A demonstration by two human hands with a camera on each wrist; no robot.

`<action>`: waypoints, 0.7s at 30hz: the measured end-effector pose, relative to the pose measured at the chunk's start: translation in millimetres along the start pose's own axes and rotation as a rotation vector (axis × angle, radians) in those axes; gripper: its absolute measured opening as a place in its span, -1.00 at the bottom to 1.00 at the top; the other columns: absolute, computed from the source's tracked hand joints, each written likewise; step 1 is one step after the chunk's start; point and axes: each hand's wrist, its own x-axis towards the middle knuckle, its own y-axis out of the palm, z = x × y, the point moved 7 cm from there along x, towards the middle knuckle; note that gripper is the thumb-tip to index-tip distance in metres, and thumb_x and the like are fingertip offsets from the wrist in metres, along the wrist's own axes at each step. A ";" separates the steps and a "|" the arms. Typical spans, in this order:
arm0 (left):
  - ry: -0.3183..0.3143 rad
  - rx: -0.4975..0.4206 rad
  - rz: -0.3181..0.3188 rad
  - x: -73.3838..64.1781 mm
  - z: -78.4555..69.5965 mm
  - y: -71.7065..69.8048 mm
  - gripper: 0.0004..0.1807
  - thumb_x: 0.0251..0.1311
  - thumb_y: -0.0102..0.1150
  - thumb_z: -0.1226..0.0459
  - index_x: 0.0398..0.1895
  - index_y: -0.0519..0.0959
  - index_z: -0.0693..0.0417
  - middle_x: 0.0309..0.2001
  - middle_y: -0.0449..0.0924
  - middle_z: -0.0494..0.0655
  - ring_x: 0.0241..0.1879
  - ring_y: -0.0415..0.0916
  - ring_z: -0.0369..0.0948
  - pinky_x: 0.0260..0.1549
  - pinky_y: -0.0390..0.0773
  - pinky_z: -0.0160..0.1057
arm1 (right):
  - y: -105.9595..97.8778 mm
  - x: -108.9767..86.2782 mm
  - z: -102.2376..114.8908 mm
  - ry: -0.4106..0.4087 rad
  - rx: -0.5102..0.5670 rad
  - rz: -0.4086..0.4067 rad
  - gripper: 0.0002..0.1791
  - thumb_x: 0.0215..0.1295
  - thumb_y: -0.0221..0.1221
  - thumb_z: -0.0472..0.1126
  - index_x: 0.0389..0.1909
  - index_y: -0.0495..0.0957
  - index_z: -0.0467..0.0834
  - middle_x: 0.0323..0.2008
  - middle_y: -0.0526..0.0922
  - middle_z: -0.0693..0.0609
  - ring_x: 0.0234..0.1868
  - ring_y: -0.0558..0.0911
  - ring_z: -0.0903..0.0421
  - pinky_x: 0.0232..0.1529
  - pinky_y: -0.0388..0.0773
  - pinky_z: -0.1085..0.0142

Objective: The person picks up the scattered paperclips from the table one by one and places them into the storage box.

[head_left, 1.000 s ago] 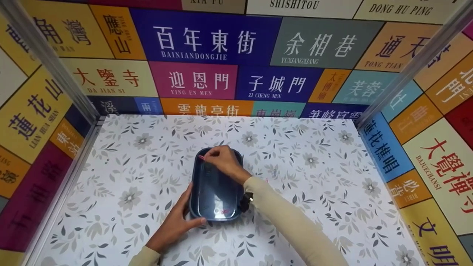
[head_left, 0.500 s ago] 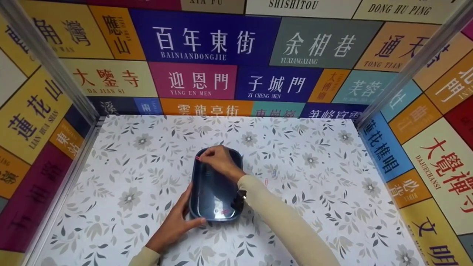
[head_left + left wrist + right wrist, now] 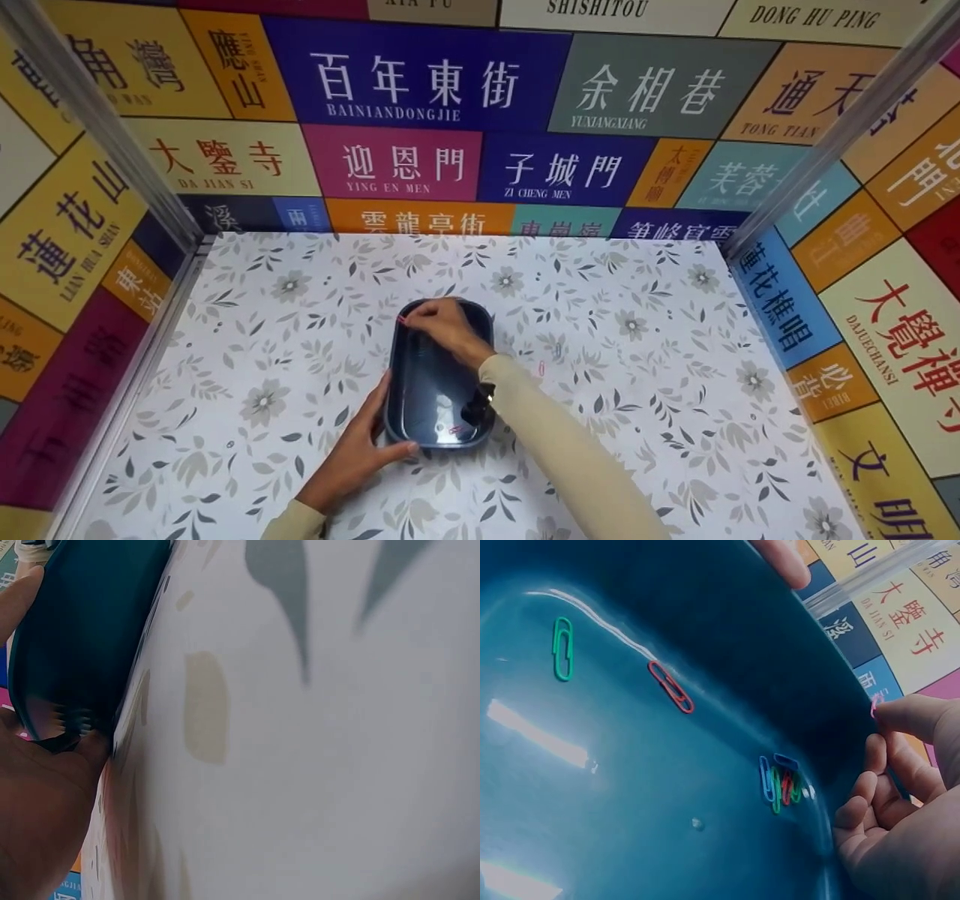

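A dark blue rectangular tray (image 3: 431,390) stands on the patterned table. My left hand (image 3: 354,451) holds its near left corner, fingers along the left side and thumb on the near end. My right hand (image 3: 446,324) reaches over the far end, pinching a small pink paper clip (image 3: 874,706) between thumb and forefinger at the far left rim. Inside the tray, the right wrist view shows a green paper clip (image 3: 563,649), a red paper clip (image 3: 671,687) and a small cluster of blue, green and red paper clips (image 3: 786,786) near a corner.
Right of the tray on the table lie a pinkish-red paper clip (image 3: 541,368) and a bluish-grey paper clip (image 3: 558,349). Sign-covered walls (image 3: 405,161) with Chinese lettering enclose the table at the back and both sides, joined by metal corner posts (image 3: 810,154).
My right hand has shifted slightly left, bringing the pink paper clip to the tray's far left rim. The left hand and the tray stay in place.
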 end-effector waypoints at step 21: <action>-0.018 0.017 0.014 -0.1 -1.2 0.3 0.34 0.26 0.64 0.28 0.86 -0.18 -0.26 0.82 -0.20 -0.11 0.75 -0.17 -0.10 0.48 0.12 -0.54 | 5.8 -0.2 -15.2 -0.115 -0.082 0.141 -0.89 0.29 0.36 -0.41 -0.26 0.83 -0.39 -0.36 0.77 0.09 -0.31 0.62 0.28 -0.18 0.55 0.45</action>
